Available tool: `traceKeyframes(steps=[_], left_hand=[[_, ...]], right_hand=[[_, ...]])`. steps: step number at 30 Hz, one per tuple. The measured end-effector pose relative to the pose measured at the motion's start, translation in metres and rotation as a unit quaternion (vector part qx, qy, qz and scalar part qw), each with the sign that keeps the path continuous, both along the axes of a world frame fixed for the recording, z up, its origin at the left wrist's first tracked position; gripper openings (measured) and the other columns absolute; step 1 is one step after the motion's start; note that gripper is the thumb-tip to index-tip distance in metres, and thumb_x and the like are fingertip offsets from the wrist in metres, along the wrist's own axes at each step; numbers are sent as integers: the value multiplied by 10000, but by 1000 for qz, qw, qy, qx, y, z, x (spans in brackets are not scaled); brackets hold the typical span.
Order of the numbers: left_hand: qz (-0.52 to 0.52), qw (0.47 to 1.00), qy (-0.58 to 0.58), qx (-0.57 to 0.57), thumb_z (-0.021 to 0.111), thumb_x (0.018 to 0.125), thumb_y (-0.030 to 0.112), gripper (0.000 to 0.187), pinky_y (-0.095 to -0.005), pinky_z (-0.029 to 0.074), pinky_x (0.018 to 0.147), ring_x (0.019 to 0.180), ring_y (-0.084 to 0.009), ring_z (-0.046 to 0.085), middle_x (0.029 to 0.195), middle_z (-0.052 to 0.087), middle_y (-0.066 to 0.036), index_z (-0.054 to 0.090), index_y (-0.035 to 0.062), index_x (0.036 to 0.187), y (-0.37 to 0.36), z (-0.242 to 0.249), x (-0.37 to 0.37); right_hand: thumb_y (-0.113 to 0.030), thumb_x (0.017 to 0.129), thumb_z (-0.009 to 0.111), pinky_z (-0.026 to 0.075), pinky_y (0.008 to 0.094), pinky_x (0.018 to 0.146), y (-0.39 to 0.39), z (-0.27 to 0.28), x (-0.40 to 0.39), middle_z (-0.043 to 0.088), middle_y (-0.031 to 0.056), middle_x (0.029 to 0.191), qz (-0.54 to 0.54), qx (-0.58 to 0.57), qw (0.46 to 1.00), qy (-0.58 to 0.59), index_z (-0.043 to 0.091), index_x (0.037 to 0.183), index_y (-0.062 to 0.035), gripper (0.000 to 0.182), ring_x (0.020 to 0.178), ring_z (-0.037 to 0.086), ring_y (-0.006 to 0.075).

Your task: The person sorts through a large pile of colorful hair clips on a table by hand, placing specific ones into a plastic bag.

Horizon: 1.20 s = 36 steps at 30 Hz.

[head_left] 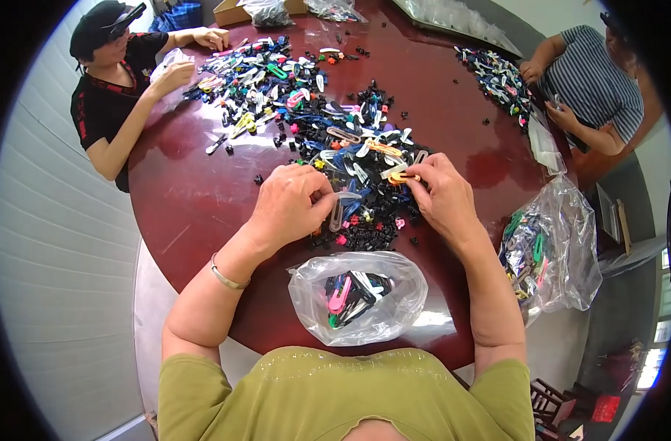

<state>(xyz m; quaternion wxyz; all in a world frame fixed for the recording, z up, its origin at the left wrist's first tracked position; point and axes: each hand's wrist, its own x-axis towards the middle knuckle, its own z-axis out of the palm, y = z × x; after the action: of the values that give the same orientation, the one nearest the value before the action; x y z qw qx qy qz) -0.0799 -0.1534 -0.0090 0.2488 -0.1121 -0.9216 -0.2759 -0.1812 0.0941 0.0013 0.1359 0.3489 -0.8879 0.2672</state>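
Note:
Both of my hands are over a mixed pile of hair clips on the dark red table. My left hand is pinched at the pile's left side, holding a pale clip by its end. Between thumb and fingers of my right hand is an orange clip. Small black claw clips with a few pink and red ones lie below and between my hands. Nearer to me, an open clear plastic bag holds black, white, pink and green clips.
A larger clear bag of clips lies at the right edge. One person sits at the upper left beside more clips, another at the upper right by a separate heap. A cardboard box and a tray stand at the back.

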Motion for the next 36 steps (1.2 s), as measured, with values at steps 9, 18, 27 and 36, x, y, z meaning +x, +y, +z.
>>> traceKeyframes(steps=[9,18,27,36], left_hand=[[-34,999,-3,-13,754,742,161,150,-383,477,712,715,-272,627,721,643,-66,647,66,700,0,0,0],[19,997,67,-19,734,757,150,92,-373,457,708,748,-243,621,754,650,-51,672,85,742,-12,-4,-6],[111,987,107,-48,698,769,175,108,-394,466,735,762,-257,618,752,628,-58,660,88,716,-36,-18,-21],[127,988,50,-75,696,777,206,122,-406,471,769,837,-268,629,806,647,-69,680,87,755,-39,-25,-26]], right_hand=[[-122,821,687,522,387,688,-4,0,3,607,87,907,28,-36,999,-28,689,916,-69,109,790,651,281],[-100,774,697,506,357,627,-2,-1,3,625,92,792,16,-50,996,-65,650,846,-64,93,710,646,265],[60,840,680,450,187,633,-4,76,63,651,6,827,164,-331,881,-297,634,923,14,106,711,574,42],[63,808,709,444,204,657,-3,70,96,634,30,945,194,-237,925,-225,683,911,21,114,766,560,58]])
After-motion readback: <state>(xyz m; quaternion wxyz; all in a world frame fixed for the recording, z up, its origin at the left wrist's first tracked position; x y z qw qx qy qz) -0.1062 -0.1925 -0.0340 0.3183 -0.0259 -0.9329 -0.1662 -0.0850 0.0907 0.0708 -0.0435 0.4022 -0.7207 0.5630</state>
